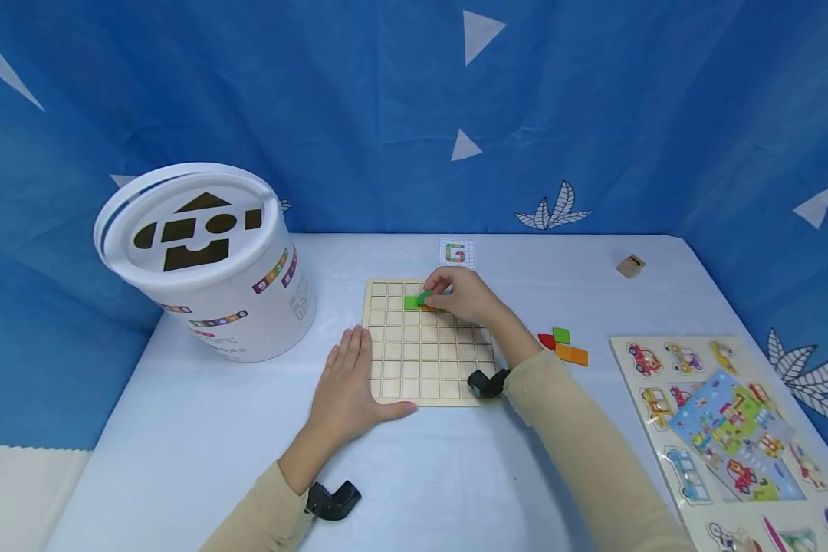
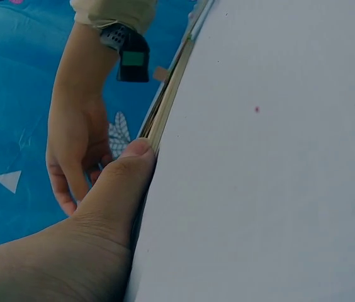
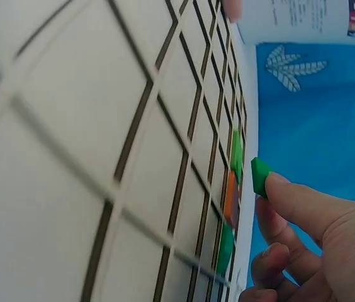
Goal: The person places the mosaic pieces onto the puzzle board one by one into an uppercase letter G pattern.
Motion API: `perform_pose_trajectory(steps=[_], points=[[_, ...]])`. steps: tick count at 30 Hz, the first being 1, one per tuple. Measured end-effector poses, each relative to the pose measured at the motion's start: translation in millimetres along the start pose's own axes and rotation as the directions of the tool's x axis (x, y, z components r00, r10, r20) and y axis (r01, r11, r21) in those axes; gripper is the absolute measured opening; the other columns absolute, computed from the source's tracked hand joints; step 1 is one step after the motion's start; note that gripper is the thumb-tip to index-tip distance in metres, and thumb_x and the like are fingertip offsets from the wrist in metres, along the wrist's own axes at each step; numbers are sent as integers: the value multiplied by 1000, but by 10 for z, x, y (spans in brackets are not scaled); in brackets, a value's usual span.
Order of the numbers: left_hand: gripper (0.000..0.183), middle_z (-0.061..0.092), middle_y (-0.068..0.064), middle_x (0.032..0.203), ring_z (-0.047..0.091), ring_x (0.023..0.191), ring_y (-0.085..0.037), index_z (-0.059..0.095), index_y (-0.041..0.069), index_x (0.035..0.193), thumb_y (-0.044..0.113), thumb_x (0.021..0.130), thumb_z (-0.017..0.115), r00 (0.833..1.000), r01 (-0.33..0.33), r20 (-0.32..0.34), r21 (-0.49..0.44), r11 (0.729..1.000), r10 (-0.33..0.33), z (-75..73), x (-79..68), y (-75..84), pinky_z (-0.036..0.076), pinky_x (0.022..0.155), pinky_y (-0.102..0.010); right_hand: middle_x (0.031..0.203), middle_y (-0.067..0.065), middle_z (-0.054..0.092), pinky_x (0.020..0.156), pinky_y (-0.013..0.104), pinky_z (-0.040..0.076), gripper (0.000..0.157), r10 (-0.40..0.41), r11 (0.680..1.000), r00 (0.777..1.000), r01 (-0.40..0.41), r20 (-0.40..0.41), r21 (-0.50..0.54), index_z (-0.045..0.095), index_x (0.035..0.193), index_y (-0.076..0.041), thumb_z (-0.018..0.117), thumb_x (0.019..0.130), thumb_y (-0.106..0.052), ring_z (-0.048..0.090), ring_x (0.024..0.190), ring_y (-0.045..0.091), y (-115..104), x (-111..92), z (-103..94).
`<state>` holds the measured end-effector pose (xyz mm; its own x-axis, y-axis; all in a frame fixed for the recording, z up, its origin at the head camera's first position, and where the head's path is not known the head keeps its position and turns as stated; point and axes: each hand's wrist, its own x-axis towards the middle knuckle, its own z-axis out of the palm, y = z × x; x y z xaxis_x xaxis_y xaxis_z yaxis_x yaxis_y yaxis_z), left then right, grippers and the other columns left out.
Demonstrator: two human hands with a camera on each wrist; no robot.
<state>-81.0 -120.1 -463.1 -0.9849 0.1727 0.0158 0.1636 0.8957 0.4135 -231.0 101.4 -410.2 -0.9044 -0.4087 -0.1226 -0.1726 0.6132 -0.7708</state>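
The right hand [image 1: 464, 295] is pinching a small green square tile [image 1: 424, 297] tilted just above the upper rows of the pale wooden grid board [image 1: 424, 368], while the left hand [image 1: 348, 387], fingers flat, is bracing the board's near-left edge on the desk [image 1: 200, 429]; the tilted tile is risking catching a cell divider and unseating the green and orange tiles [image 3: 230, 198] already seated beside it.

Pale blue table [image 1: 200, 429] bears white bucket [image 1: 214, 261], grid board [image 1: 424, 360], vehicle puzzle [image 1: 724, 429] (right edge), loose tiles [image 1: 564, 345].
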Motion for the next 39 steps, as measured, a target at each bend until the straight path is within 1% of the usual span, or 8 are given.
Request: perform_pose_trajectory(steps=[6, 10, 15, 19, 25, 33, 39], points=[[142, 11, -19, 166, 8, 156, -33, 12, -2, 157, 88, 62, 64, 1000, -5, -2, -1, 1000, 5, -15, -7, 7, 12, 126, -50, 95, 2, 66, 73, 33, 48, 12, -38, 999, 999, 38, 17, -16, 67, 102, -16, 72, 92, -20, 59, 86, 20, -136, 109, 177], [141, 12, -19, 166, 9, 156, -33, 13, -2, 157, 87, 62, 65, 1000, -6, -4, 0, 1000, 6, -16, -13, 9, 13, 126, -50, 94, 1, 66, 74, 31, 48, 12, -44, 998, 999, 45, 20, -33, 68, 101, -16, 73, 91, -19, 59, 85, 19, -219, 157, 271], [140, 13, -20, 166, 10, 155, -33, 13, -3, 157, 86, 63, 67, 1000, -14, -15, -12, 1000, 13, -19, -19, 15, 13, 125, -51, 93, -2, 66, 76, 32, 49, 10, -34, 993, 999, 36, 21, -116, 67, 100, -18, 73, 91, -20, 59, 83, 16, -293, 183, 351], [140, 14, -20, 165, 11, 155, -33, 14, -4, 157, 85, 62, 67, 1000, -19, -21, -11, 1000, 19, -20, -21, 16, 14, 125, -51, 93, -3, 66, 78, 33, 49, 8, -33, 984, 999, 36, 20, -177, 67, 99, -19, 72, 92, -21, 60, 85, 15, -324, 180, 378], [140, 13, -20, 166, 10, 155, -33, 13, -3, 157, 87, 63, 66, 1000, -12, -11, -2, 1000, 12, -20, -19, 15, 13, 126, -50, 99, -1, 64, 82, 34, 50, 8, -39, 978, 999, 43, 21, -204, 69, 99, -18, 72, 92, -21, 58, 91, 16, -346, 175, 384], [140, 15, -22, 165, 12, 155, -36, 15, -5, 156, 85, 63, 68, 999, -25, -30, -8, 1000, 24, -15, -26, 12, 15, 124, -52, 106, 0, 64, 88, 34, 52, 16, -34, 969, 999, 40, 29, -242, 73, 107, -17, 72, 92, -22, 60, 98, 17, -341, 168, 386], [140, 13, -20, 165, 10, 155, -34, 13, -3, 157, 86, 63, 66, 1000, -17, -16, -1, 1000, 17, -18, -18, 11, 14, 125, -51, 110, 0, 64, 90, 34, 53, 23, -34, 962, 999, 41, 31, -269, 74, 114, -16, 71, 93, -24, 61, 100, 17, -312, 174, 391]])
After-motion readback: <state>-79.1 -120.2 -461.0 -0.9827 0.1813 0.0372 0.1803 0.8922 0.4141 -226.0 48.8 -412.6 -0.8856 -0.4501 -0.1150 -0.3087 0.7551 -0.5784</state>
